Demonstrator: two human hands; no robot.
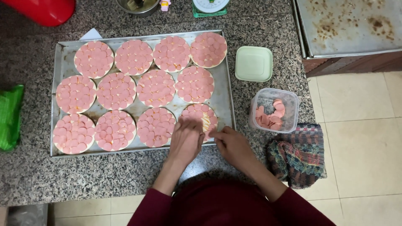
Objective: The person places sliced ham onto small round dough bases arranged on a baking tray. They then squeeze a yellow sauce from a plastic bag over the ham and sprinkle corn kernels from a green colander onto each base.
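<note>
Dark red sleeves (234, 207) closest to the lens, both forearms reaching up over the speckled granite counter (104, 175); left hand (185, 140) resting palm-down on the near right corner of the metal baking tray (60, 58), fingers close together and curled a bit, covering part of the last round base (202, 119); can't tell if anything's tucked under them; right hand (233, 144) just beside it at the tray's front edge, fingertips pinched narrow right by that base, too small to say whether a slice is in the pinch; that base only partly topped, pale patch showing next to the pink sausage slices (197, 112); eleven other bases fully covered in pink rounds, packed in three rows; clear plastic tub (289, 98) with a few more slices sitting right of the tray, pale green lid (253, 63) just behind it; plaid cloth (298, 154) bunched at the counter's edge near the right wrist; green bag (10, 117) off at the far left; red container (42, 9) up in the top-left corner.
</note>
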